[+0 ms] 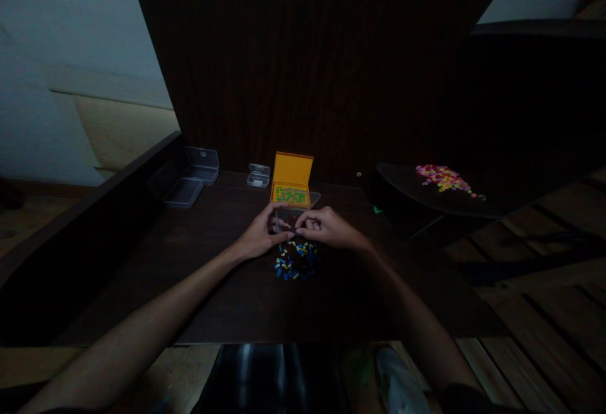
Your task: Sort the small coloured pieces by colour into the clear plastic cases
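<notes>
My left hand [259, 234] and my right hand [327, 227] meet over a small clear plastic box [284, 219] on the dark table [227, 294]. Both hands have fingers curled round the box's edges. Just below them lies a loose heap of tiny blue, yellow and black pieces [294, 260]. Behind the hands stands an open orange box [290, 182] with green and yellow pieces in its tray.
Two open clear cases [192, 177] lie at the table's back left, and a smaller clear case [258, 175] sits beside the orange box. A pile of pink and yellow pieces [444, 178] rests on a dark surface at the right. A dark wooden panel rises behind the table.
</notes>
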A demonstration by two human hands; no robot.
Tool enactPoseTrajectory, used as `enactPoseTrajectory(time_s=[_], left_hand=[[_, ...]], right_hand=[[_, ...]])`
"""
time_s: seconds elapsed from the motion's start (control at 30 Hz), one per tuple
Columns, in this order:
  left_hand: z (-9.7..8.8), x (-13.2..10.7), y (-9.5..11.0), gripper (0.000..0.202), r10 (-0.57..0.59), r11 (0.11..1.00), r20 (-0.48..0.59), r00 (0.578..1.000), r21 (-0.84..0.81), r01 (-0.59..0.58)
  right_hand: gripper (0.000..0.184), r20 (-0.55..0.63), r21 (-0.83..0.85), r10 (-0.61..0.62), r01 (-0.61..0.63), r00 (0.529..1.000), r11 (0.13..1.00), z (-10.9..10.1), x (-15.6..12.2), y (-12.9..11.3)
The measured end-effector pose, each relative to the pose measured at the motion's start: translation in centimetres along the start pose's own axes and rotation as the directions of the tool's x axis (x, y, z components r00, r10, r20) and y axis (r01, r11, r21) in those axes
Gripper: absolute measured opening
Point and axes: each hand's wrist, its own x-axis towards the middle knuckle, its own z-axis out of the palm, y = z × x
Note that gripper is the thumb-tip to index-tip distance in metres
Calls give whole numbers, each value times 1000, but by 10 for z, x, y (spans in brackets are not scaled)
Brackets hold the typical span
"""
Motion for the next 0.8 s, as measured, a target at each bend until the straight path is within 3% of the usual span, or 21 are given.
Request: enactPoseTrajectory(time_s=[0.23,0.43,0.7,0.8], left_hand=[[0,0,1,62,35,999,12,999,-30,-35],[1,0,1,64,51,997,1,999,-51,-51],[-1,1,0,67,19,997,-4,1000,-73,-19],[-3,2,-2,68,4,997,6,1000,-80,-3]], right_hand=[[17,19,-198,-27,30,999,980,3,31,-5],[16,59,-310,8,11,998,951,9,42,-14],[21,87,-298,-52,76,995,952,7,40,-9],[21,45,-236,-93,101,995,966,4,35,-4]])
